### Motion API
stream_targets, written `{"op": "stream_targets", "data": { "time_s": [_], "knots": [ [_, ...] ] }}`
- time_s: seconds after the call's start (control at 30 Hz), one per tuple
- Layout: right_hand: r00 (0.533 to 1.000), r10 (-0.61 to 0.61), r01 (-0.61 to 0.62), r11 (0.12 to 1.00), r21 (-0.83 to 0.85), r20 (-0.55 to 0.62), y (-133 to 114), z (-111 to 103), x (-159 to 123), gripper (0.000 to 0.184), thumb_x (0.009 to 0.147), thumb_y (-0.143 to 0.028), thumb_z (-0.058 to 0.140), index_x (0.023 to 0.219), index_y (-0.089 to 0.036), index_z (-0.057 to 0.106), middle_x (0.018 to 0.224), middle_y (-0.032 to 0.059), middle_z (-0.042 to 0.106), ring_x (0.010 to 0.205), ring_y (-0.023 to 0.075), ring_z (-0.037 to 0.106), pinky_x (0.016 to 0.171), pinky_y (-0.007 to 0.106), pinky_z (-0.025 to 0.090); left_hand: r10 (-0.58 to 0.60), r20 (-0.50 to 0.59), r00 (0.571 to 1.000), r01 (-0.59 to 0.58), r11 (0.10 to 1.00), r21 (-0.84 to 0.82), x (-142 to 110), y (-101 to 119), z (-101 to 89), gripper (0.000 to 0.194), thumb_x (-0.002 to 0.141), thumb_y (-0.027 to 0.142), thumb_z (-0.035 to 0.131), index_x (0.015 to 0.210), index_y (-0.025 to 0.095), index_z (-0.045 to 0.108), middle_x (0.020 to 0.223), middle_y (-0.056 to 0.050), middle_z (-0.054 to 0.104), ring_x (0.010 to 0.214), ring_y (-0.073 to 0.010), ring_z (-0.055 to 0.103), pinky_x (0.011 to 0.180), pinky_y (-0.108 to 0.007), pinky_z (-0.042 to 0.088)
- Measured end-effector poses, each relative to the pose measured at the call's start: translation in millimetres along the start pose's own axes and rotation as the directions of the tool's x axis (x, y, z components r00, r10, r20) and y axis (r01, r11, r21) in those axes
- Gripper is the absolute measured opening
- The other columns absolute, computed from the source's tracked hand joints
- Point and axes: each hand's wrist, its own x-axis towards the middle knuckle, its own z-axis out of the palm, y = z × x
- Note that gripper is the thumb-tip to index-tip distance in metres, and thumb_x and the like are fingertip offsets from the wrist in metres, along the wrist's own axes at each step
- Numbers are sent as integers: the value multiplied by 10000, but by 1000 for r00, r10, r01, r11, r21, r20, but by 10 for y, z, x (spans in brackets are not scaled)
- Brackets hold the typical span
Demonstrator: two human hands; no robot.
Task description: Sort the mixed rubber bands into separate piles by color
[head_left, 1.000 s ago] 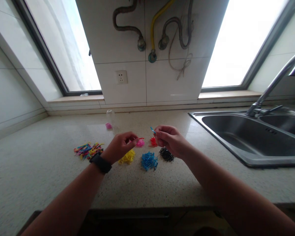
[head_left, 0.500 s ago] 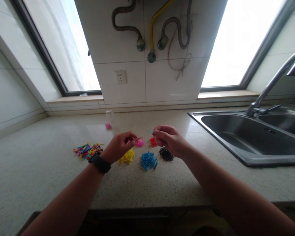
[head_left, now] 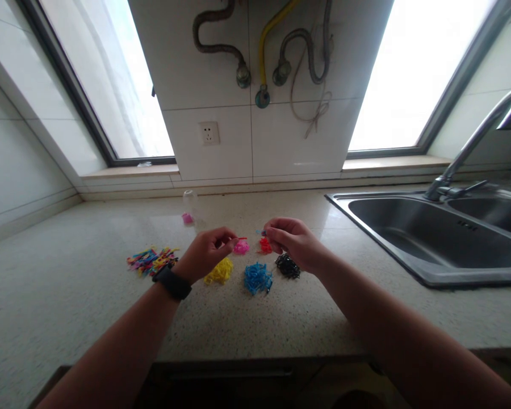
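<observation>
the small blue band [head_left: 260,232] had swung from ten o'clock down to nine at the right hand [head_left: 292,241], whose thumb and forefinger pinched it near the red pile [head_left: 264,246]. the left hand [head_left: 213,248] pinched a red band [head_left: 242,238] between thumb and forefinger, near the pink pile [head_left: 241,247]. from the blue pile [head_left: 258,278], the black pile [head_left: 288,267] lay at two o'clock, the yellow pile [head_left: 220,271] at nine, the multicoloured pile [head_left: 151,262] farther out.
</observation>
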Motion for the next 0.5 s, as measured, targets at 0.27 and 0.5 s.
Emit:
{"op": "stream_targets", "data": {
  "time_s": [0.27,0.5],
  "knots": [
    [1000,-18,19,998,-60,17,-5,-24,-5,237,801,-413,682,781,-181,640,616,-39,507,519,72,419,477,226,355,-1,8,1000,1,1000,-19,1,-5,0,267,939,398,557,928,161,679,729,-4,629,617,-115,491,562,-232,372],
    [999,-47,49,994,-99,24,-36,-46,-6,234,793,-413,694,803,-185,647,614,-46,499,526,70,408,478,224,369,-3,-1,1000,3,999,-32,-3,-12,3,272,934,395,558,932,155,686,695,4,592,623,-120,481,557,-232,365]
  ]
}}
